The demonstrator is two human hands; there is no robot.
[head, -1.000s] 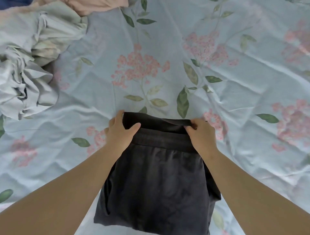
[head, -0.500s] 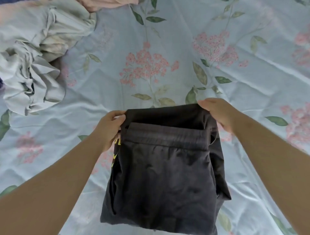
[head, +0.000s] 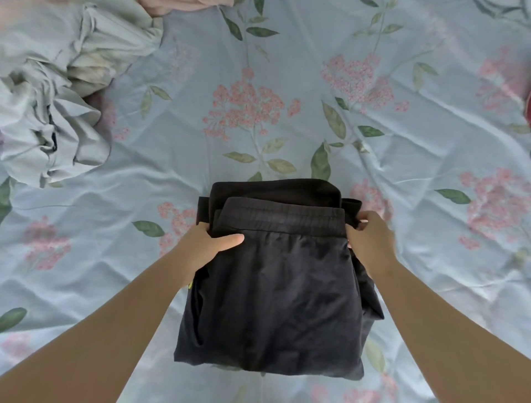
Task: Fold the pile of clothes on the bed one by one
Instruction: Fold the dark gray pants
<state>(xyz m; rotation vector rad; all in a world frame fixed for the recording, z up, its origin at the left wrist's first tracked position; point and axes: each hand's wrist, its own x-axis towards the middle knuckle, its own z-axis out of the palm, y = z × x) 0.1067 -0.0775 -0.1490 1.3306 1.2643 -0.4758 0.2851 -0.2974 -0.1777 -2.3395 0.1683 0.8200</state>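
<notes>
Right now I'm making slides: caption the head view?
Left hand and right hand grip folded dark trousers on floral bedsheet; pale clothes pile upper left.

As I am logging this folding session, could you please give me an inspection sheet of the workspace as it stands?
Surface: bed sheet, pale blue with pink flowers, creased.
Job's things: dark garment, folded, elastic waistband on top; crumpled pale clothes pile at far left; pink garment at the top edge.
Clutter: nothing seen.
Hands: left hand grips the dark garment's left edge, thumb on top; right hand pinches its right edge.
Cables: nothing seen.
Surroundings: red object at the right edge, too little shown to identify.
</notes>
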